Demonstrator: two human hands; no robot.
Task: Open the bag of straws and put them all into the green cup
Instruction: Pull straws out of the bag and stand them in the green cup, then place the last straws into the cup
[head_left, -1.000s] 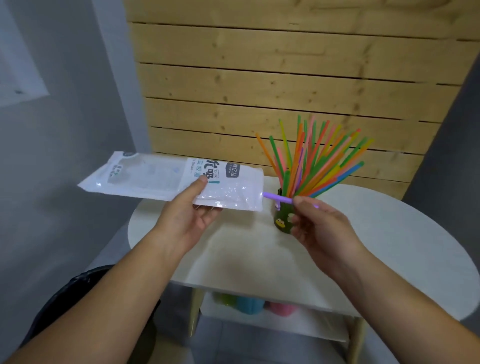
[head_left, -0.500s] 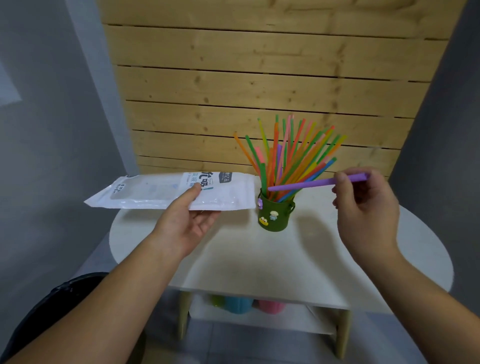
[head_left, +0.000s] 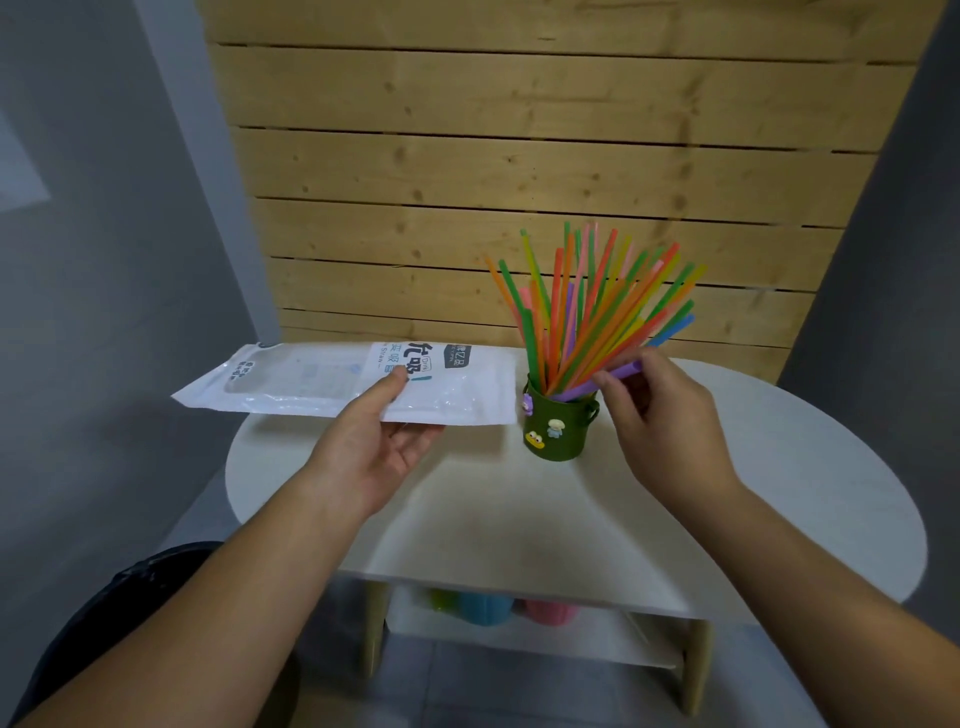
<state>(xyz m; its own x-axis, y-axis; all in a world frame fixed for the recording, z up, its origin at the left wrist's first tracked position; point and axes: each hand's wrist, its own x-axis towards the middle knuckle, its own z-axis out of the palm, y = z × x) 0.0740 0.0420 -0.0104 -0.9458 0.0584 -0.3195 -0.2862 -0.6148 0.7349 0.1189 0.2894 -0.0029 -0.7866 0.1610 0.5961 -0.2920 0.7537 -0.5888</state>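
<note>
A green cup (head_left: 560, 431) with small stickers stands on the white table (head_left: 779, 499), holding several coloured straws (head_left: 597, 306) that fan upward. My right hand (head_left: 660, 421) pinches the upper end of a purple straw (head_left: 602, 382); its lower end is inside the cup. My left hand (head_left: 374, 447) holds the flat, clear plastic straw bag (head_left: 332, 382) level, left of the cup, thumb on top. The bag looks empty.
A wooden slat wall (head_left: 519, 182) rises right behind the table. Under the tabletop a shelf (head_left: 519, 634) carries green, blue and pink cups. A dark bin (head_left: 104, 623) sits low at the left, beside a grey wall.
My right hand drew the purple straw out of the bag, swung it right, then lowered its tip into the cup. The left hand kept the bag almost still.
</note>
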